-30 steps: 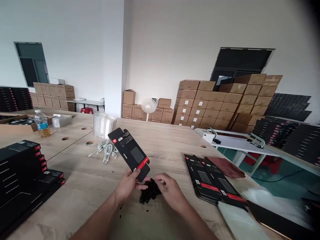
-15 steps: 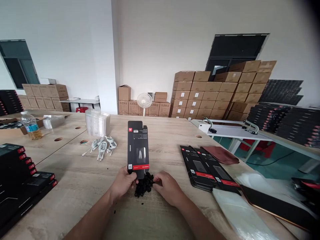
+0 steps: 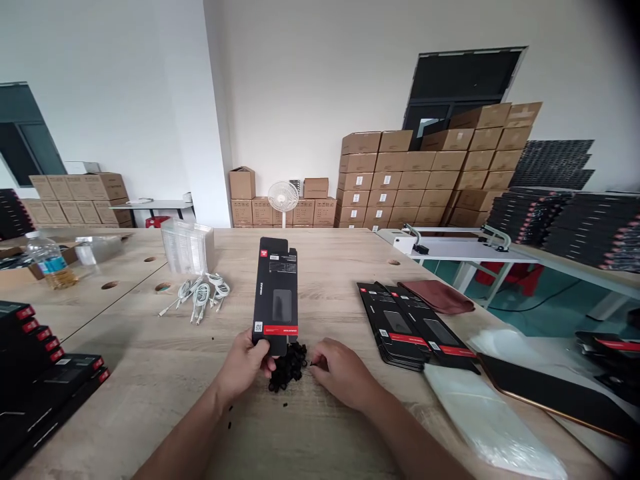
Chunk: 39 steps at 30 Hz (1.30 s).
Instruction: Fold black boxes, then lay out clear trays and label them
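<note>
Box [image 3: 274, 287] up-left of my right hand [image 3: 344, 373], long axis running up-and-away, near end clamped in my left hand [image 3: 244, 363]. Right fingertips curled beside pile [image 3: 286, 375]; can't tell if holding anything.

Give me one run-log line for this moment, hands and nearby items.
left hand: gripping black carton | right hand: beside black pieces, grip unclear | nearby: white cables, carton stacks

Carton [image 3: 267, 307]: black, red band near one end, white print. Small pieces [image 3: 287, 371]: black. Cables [image 3: 201, 291]: white. Desk [image 3: 327, 267]: pale brown, streaky wood grain. Cloth [image 3: 440, 297]: reddish brown. Bottle [image 3: 50, 263]: clear, blue-labelled. Fan [image 3: 283, 197]: white. Stacked boxes [image 3: 400, 181]: tan, some white-labelled.
</note>
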### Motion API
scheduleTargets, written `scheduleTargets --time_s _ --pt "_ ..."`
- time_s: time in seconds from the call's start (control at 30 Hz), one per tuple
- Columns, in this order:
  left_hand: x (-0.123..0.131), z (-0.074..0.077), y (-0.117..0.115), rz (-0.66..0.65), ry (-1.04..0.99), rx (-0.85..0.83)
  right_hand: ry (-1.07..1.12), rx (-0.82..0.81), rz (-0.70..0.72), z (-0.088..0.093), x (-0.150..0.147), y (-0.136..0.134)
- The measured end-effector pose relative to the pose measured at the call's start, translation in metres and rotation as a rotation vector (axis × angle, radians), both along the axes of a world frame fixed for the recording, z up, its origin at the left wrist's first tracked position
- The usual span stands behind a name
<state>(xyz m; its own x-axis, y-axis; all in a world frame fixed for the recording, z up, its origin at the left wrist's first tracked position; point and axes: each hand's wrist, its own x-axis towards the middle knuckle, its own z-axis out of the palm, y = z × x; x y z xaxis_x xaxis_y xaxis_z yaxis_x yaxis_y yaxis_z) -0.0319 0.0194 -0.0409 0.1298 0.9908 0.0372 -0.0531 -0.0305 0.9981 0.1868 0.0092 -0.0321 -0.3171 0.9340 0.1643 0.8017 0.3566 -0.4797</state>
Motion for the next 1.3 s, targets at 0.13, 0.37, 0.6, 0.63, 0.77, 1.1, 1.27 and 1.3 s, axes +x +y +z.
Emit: scheduleTargets --time_s 0.13,0.37,0.6,0.63,0.77,1.1,1.27,1.3 --pt "0.003 0.002 -0.002 -0.014 -0.005 0.034 0.034 0.017 0.090 0.000 0.000 -0.002" --pt "0.000 0.004 -0.001 0.062 0.026 0.052 0.003 0.009 0.125 0.007 -0.003 -0.006" --pt "-0.004 0.002 0.002 0.160 0.031 0.035 0.109 -0.132 0.236 0.014 0.007 -0.009" --pt "-0.005 0.002 0.002 0.172 0.032 0.038 0.104 -0.130 0.203 0.014 0.008 -0.008" --pt "-0.005 0.001 0.004 0.181 0.007 0.061 0.041 -0.113 0.112 0.015 0.007 -0.007" --pt "-0.006 0.008 0.004 0.092 -0.089 0.032 0.001 -0.039 0.137 0.015 0.010 -0.011" --pt "-0.004 0.014 -0.004 -0.077 -0.026 0.043 0.494 -0.015 0.123 0.013 -0.006 -0.009" --pt "-0.001 0.015 -0.006 -0.124 -0.007 0.044 0.586 -0.053 0.127 0.013 -0.009 -0.009"
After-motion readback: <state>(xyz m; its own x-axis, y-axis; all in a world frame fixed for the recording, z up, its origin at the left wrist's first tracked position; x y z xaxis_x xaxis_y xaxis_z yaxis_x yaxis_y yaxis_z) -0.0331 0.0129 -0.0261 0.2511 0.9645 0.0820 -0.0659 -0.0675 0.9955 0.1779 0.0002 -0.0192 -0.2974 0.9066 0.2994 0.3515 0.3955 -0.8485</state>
